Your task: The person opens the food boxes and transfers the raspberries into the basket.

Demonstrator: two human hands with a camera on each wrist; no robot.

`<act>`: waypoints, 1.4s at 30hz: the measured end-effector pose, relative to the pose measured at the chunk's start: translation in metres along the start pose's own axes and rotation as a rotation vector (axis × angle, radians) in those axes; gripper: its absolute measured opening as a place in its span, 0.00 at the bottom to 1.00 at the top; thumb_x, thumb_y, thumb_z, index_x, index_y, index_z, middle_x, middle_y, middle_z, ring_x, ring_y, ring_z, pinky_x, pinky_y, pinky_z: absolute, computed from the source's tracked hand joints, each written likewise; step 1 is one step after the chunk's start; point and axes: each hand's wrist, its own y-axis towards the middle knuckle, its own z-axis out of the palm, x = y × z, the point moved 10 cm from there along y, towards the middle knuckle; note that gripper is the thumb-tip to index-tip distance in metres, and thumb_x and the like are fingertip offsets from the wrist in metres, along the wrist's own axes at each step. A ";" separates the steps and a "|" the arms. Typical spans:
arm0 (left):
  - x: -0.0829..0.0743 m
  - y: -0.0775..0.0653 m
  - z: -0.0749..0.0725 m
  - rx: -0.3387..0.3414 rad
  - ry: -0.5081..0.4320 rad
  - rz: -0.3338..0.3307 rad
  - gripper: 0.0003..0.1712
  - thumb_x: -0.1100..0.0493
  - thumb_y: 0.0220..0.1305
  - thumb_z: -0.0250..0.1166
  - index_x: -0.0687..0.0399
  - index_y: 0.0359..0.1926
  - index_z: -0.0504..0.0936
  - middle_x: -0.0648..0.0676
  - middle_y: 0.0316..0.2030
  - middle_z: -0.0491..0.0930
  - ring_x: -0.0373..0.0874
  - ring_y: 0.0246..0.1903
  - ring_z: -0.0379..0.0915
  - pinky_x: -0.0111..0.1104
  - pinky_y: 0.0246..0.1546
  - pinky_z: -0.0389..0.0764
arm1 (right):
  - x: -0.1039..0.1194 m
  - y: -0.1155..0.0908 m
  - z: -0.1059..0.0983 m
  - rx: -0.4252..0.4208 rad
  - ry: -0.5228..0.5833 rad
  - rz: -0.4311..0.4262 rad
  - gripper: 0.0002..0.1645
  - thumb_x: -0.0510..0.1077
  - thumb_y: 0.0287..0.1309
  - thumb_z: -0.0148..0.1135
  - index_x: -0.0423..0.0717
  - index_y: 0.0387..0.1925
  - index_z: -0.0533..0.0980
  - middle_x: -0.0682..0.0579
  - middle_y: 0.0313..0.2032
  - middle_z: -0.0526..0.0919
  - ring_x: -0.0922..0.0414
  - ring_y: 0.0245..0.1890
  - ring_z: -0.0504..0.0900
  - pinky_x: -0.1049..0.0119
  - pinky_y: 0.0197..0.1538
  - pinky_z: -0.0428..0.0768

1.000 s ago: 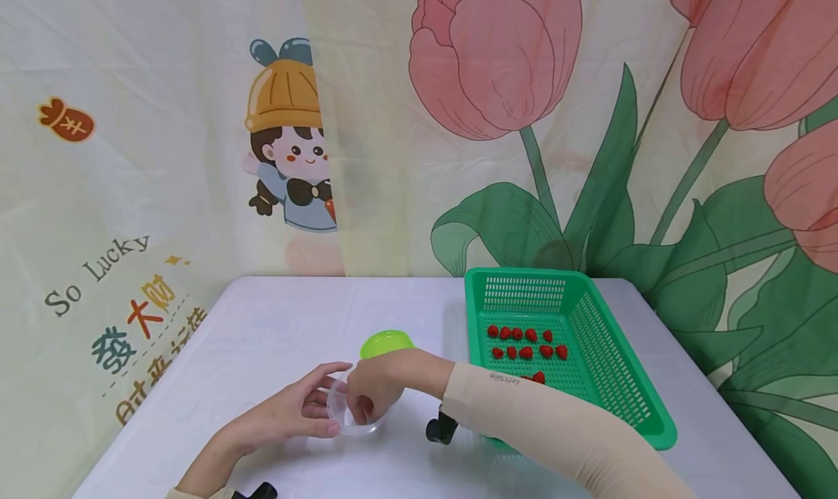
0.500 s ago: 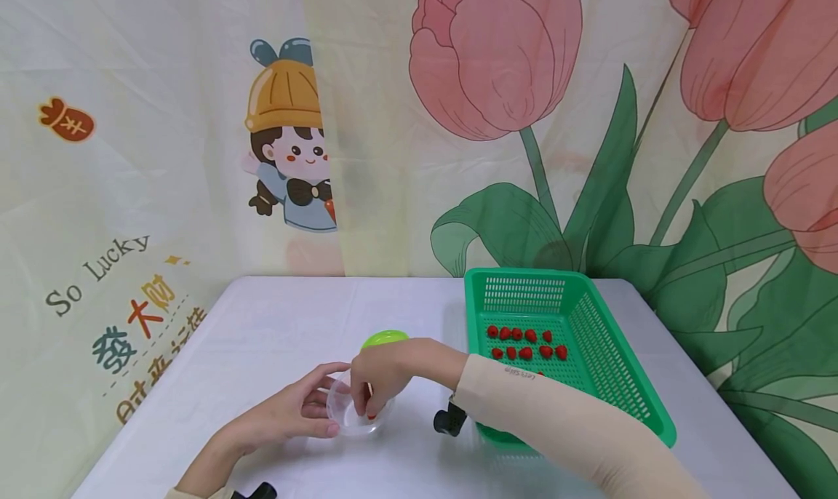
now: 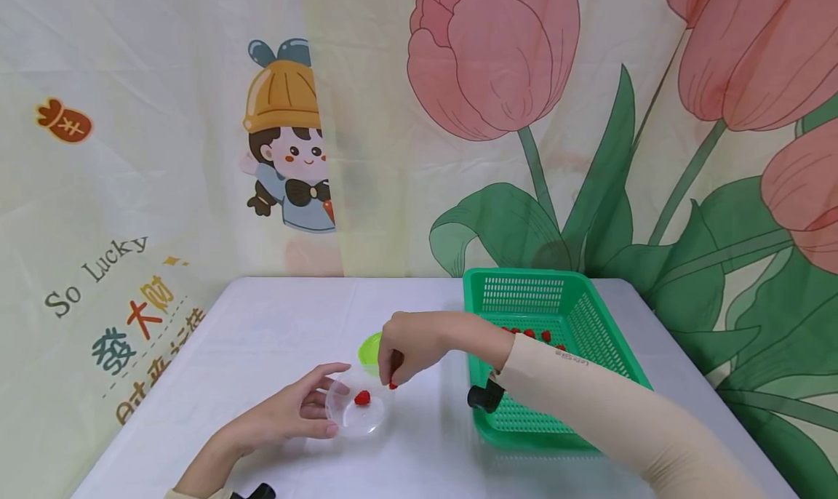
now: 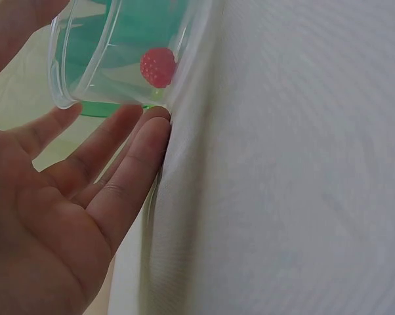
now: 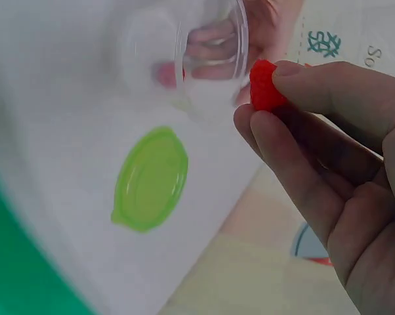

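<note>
A clear plastic tub (image 3: pixel 356 419) stands on the table with one red raspberry (image 3: pixel 363 398) at its bottom. My left hand (image 3: pixel 294 408) lies around its left side, thumb and fingers spread, fingertips at the wall; the left wrist view shows these fingers (image 4: pixel 128 167) mostly straight. Above and right of the tub, my right hand (image 3: pixel 414 346) pinches a second raspberry (image 5: pixel 266 86) between thumb and fingertips. Behind the tub lies a lime-green lid (image 5: pixel 151 180), partly covered by the right hand in the head view.
A green perforated basket (image 3: pixel 524 437) stands on the right of the white-covered table (image 3: pixel 294 317). Several raspberries (image 3: pixel 546 335) lie in it, partly hidden by the right forearm. A printed curtain hangs behind the table.
My right hand has risen out of the tub and moved right and back, a raspberry in its fingertips. One raspberry now shows in the tub. My left hand has stayed in place.
</note>
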 end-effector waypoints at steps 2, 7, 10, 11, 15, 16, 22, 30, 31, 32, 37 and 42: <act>0.000 0.000 0.000 0.001 -0.002 -0.004 0.52 0.61 0.68 0.74 0.45 0.83 0.54 0.64 0.70 0.67 0.56 0.61 0.79 0.34 0.55 0.84 | -0.006 -0.014 -0.007 -0.026 0.016 -0.005 0.05 0.42 0.67 0.73 0.52 0.41 0.91 0.70 0.30 0.86 0.71 0.32 0.84 0.77 0.42 0.83; 0.000 0.001 0.001 0.003 0.004 -0.007 0.51 0.61 0.68 0.74 0.44 0.83 0.54 0.64 0.70 0.66 0.56 0.62 0.79 0.33 0.55 0.84 | -0.026 -0.055 -0.021 -0.086 0.075 0.015 0.04 0.41 0.67 0.73 0.54 0.40 0.91 0.68 0.34 0.88 0.71 0.35 0.86 0.75 0.45 0.84; -0.001 0.000 0.000 0.003 0.010 -0.002 0.52 0.61 0.68 0.74 0.44 0.83 0.54 0.65 0.70 0.66 0.56 0.62 0.79 0.33 0.55 0.84 | -0.040 -0.080 -0.028 -0.117 0.109 0.032 0.05 0.41 0.67 0.73 0.54 0.41 0.91 0.67 0.35 0.89 0.71 0.36 0.87 0.73 0.47 0.85; -0.001 0.000 0.000 0.002 0.015 -0.002 0.52 0.61 0.68 0.74 0.45 0.83 0.54 0.64 0.71 0.66 0.56 0.62 0.79 0.33 0.55 0.84 | -0.045 -0.088 -0.029 -0.125 0.115 0.034 0.05 0.40 0.67 0.73 0.54 0.41 0.91 0.66 0.36 0.89 0.71 0.37 0.87 0.72 0.47 0.85; -0.002 -0.001 -0.001 -0.002 0.032 -0.003 0.52 0.60 0.68 0.74 0.44 0.83 0.54 0.64 0.71 0.66 0.56 0.63 0.79 0.32 0.55 0.83 | -0.063 -0.115 -0.032 -0.152 0.127 0.029 0.05 0.40 0.67 0.74 0.51 0.41 0.91 0.62 0.38 0.91 0.70 0.37 0.88 0.71 0.48 0.86; -0.002 -0.002 -0.001 -0.005 0.037 -0.005 0.52 0.60 0.68 0.74 0.44 0.83 0.54 0.64 0.71 0.66 0.55 0.63 0.79 0.32 0.55 0.83 | -0.067 -0.121 -0.033 -0.156 0.122 0.029 0.05 0.40 0.67 0.74 0.50 0.42 0.91 0.61 0.38 0.91 0.70 0.38 0.88 0.71 0.47 0.86; 0.003 0.001 -0.003 -0.015 0.046 -0.043 0.51 0.59 0.68 0.74 0.41 0.83 0.55 0.62 0.71 0.66 0.54 0.63 0.78 0.31 0.56 0.82 | -0.091 -0.152 -0.030 -0.165 0.120 0.070 0.07 0.36 0.66 0.72 0.47 0.43 0.91 0.57 0.40 0.91 0.68 0.39 0.87 0.70 0.47 0.86; 0.004 0.003 -0.002 -0.017 0.047 -0.051 0.51 0.59 0.68 0.74 0.41 0.83 0.54 0.62 0.71 0.66 0.54 0.63 0.78 0.31 0.56 0.82 | -0.127 -0.181 -0.009 -0.178 0.109 0.114 0.08 0.33 0.62 0.72 0.45 0.41 0.90 0.53 0.39 0.91 0.67 0.37 0.87 0.70 0.45 0.86; 0.004 0.002 -0.002 -0.015 0.045 -0.048 0.52 0.59 0.68 0.74 0.41 0.83 0.54 0.62 0.71 0.66 0.54 0.63 0.78 0.31 0.56 0.82 | -0.131 -0.183 -0.006 -0.178 0.118 0.127 0.08 0.32 0.61 0.72 0.44 0.41 0.90 0.54 0.38 0.90 0.67 0.37 0.87 0.70 0.45 0.86; 0.004 0.002 -0.002 -0.013 0.043 -0.043 0.52 0.59 0.68 0.74 0.42 0.83 0.54 0.62 0.71 0.66 0.54 0.63 0.78 0.31 0.56 0.82 | -0.136 -0.186 -0.004 -0.178 0.126 0.138 0.09 0.32 0.61 0.72 0.44 0.41 0.90 0.54 0.38 0.90 0.66 0.37 0.87 0.70 0.44 0.86; 0.001 0.001 -0.001 0.000 0.026 -0.023 0.52 0.60 0.68 0.74 0.45 0.84 0.52 0.64 0.71 0.66 0.55 0.63 0.78 0.31 0.56 0.83 | -0.156 -0.194 0.011 -0.171 0.141 0.193 0.09 0.30 0.59 0.73 0.44 0.38 0.91 0.58 0.35 0.89 0.67 0.35 0.85 0.69 0.42 0.86; 0.002 0.000 -0.001 -0.002 0.015 -0.027 0.53 0.60 0.68 0.74 0.44 0.84 0.52 0.64 0.71 0.66 0.56 0.63 0.78 0.31 0.55 0.83 | -0.176 -0.195 0.029 -0.158 0.144 0.237 0.11 0.28 0.56 0.72 0.45 0.37 0.91 0.59 0.34 0.89 0.67 0.34 0.85 0.69 0.41 0.86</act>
